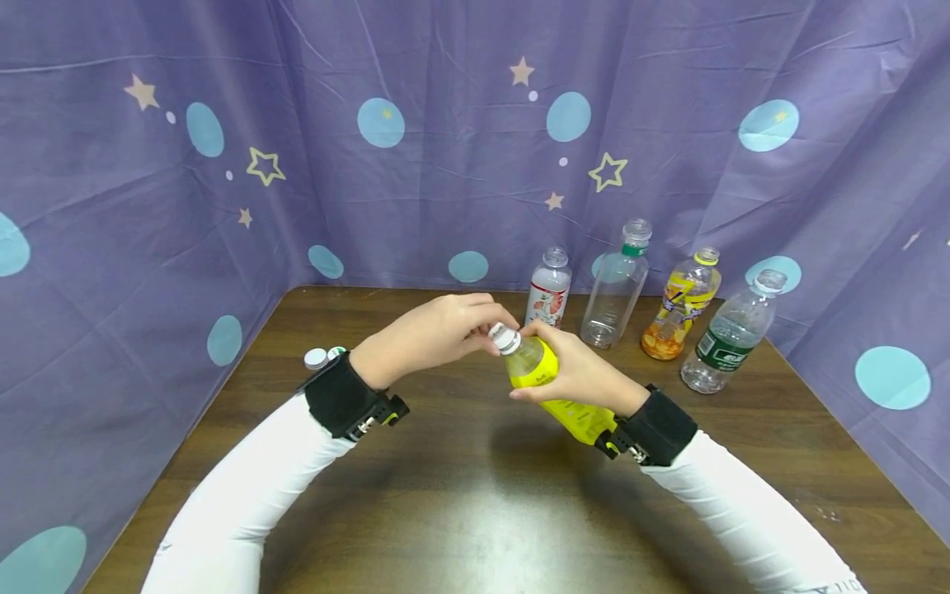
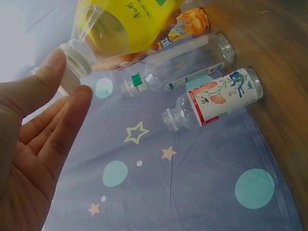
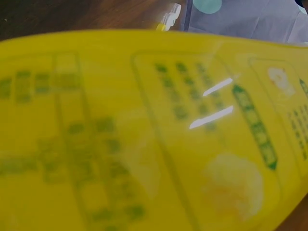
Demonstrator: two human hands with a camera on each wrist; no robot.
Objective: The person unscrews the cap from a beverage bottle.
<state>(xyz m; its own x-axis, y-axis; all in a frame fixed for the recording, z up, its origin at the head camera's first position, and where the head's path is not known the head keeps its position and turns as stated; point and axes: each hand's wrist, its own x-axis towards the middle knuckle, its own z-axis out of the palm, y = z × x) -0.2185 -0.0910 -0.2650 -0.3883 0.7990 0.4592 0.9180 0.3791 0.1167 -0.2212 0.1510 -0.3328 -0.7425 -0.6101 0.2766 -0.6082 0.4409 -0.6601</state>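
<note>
My right hand (image 1: 567, 367) grips a bottle with a yellow label (image 1: 538, 367) round its upper part, holding it tilted above the table with the neck toward the left. On its neck sits a white cap (image 1: 505, 338). My left hand (image 1: 441, 330) pinches that cap between thumb and fingertips, as the left wrist view shows, with the thumb (image 2: 52, 67) on one side of the cap (image 2: 72, 67). The yellow label (image 3: 144, 130) fills most of the right wrist view and hides the right hand there.
Uncapped bottles stand at the back right: a flower-label bottle (image 1: 549, 293), a clear bottle with green neck band (image 1: 614, 285), an orange-label bottle (image 1: 679, 305) and a green-label bottle (image 1: 731, 334). Loose caps (image 1: 316, 358) lie at left on the brown table (image 1: 416, 528). A purple curtain (image 1: 445, 190) hangs behind.
</note>
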